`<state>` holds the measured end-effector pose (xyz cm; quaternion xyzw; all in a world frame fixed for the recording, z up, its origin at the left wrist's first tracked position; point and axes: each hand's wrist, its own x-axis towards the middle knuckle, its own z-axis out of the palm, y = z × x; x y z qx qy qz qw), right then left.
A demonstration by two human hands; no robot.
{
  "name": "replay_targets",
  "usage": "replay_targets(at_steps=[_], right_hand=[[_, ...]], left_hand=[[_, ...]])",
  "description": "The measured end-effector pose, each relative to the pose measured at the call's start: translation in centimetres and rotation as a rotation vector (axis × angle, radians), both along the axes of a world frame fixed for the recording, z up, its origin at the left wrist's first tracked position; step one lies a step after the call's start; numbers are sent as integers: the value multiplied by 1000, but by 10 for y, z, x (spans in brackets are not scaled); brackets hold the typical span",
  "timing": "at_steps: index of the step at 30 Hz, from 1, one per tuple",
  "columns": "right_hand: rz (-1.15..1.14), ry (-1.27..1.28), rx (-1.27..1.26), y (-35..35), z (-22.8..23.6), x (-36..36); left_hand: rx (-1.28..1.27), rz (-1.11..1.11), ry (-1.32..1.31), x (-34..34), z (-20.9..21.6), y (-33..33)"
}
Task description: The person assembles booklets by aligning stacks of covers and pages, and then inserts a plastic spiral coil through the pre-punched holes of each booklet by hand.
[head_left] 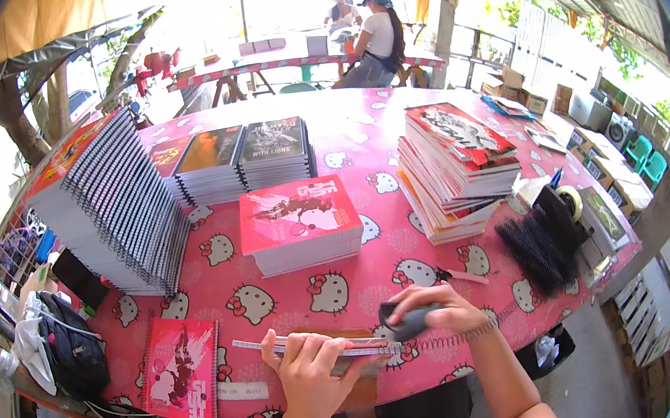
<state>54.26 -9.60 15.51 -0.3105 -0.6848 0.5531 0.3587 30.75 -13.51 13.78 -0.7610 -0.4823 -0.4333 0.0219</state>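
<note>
My left hand (313, 374) grips a thin book (376, 345) tilted nearly edge-on near the table's front edge. A dark spiral coil (457, 336) stretches from the book's right end under my right wrist. My right hand (443, 310) is closed around a dark grey rounded hand tool (407, 320), held beside that end of the book. Whether the tool touches the coil, I cannot tell. Left of my left hand lies a red-covered spiral notebook (179, 373). Pink-handled cutters (464, 276) rest beyond my right hand.
A tall stack of spiral-bound books (120, 212) stands at left. Ahead are a pile of red-covered books (300, 222) and a leaning book stack (453, 176). Loose black coils (537, 254) lie at right, near a tape roll (569, 202). A dark bag (72, 345) sits left; two people are far off.
</note>
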Motion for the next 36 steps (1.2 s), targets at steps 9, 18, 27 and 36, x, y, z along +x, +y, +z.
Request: replay_targets(at_steps=[9,18,27,36], right_hand=[[273,208,-40,5,18,-3],[88,-256,58,23,17,-18],[19,-447,122,39,28,-28],[259,-12,-8,21,13,-39]], left_hand=[[-39,-31,0,-1,7,6],[-90,-5,-32,-16,10,12],[-53,15,-119,-15,9,12],[-56,-102,-88,-26,4,13]])
